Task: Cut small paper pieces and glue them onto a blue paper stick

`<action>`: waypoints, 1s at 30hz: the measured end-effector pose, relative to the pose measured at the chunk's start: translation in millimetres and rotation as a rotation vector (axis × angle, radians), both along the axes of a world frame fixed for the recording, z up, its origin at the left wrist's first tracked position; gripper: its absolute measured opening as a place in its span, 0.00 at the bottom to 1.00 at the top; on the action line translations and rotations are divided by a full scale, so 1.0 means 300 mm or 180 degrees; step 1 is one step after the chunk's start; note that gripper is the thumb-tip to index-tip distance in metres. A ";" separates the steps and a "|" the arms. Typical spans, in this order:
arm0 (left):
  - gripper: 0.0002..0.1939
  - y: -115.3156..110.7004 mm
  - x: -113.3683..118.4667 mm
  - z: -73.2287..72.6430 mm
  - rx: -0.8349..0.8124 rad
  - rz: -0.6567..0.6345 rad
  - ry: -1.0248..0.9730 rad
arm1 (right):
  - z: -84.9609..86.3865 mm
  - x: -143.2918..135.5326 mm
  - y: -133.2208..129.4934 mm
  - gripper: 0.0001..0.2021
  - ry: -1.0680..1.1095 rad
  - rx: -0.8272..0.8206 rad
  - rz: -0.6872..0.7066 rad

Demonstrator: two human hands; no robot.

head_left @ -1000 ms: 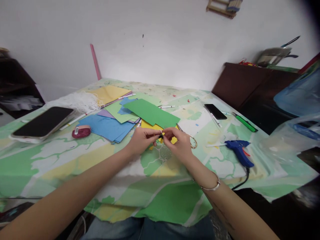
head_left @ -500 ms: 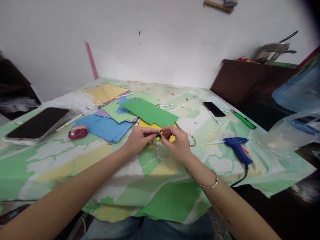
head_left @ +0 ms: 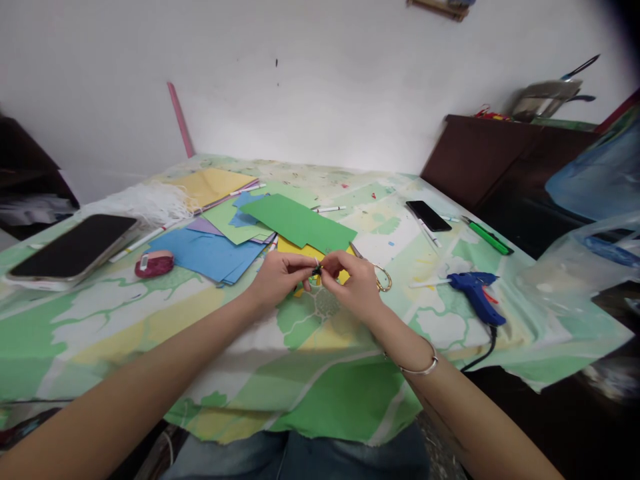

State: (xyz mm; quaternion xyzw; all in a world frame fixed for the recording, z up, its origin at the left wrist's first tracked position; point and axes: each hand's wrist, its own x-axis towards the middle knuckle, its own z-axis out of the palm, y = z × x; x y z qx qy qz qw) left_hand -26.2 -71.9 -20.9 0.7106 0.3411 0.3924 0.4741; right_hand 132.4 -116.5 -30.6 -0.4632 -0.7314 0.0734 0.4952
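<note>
Green-patterned tablecloth (head_left: 345,400) beneath a tiny, dark, blurred piece (head_left: 317,270) in pinching grip of left hand (head_left: 280,275) and right hand (head_left: 354,281)

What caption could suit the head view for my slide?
Left hand and right hand pinch a small dark piece near green paper, glue gun at right.

Over the front middle of the bench (head_left: 280,357), the left hand (head_left: 277,277) and right hand (head_left: 355,280) meet at a small piece (head_left: 317,270) between their fingertips. Paper sheets (head_left: 300,220) lie beyond, spreading left. Scissors (head_left: 384,280) sit just right of the right hand; farther right lies a glue gun (head_left: 475,293), with a utility knife (head_left: 487,238) behind it and a smartphone (head_left: 429,215) left of the knife. Another phone (head_left: 75,247) rests far left, before strings (head_left: 145,203).
</note>
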 end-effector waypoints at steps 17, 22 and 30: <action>0.08 0.007 -0.006 -0.015 0.0219 -0.0209 0.0016 | -0.017 0.016 0.022 0.05 0.0837 -0.0805 0.0460; 0.08 0.006 -0.006 -0.015 0.0265 -0.0129 0.0054 | -0.020 0.019 0.024 0.08 0.1285 -0.1069 0.0666; 0.07 0.002 -0.008 -0.012 0.0432 -0.0045 0.0135 | 0.000 0.026 0.024 0.10 0.1798 -0.1424 0.1100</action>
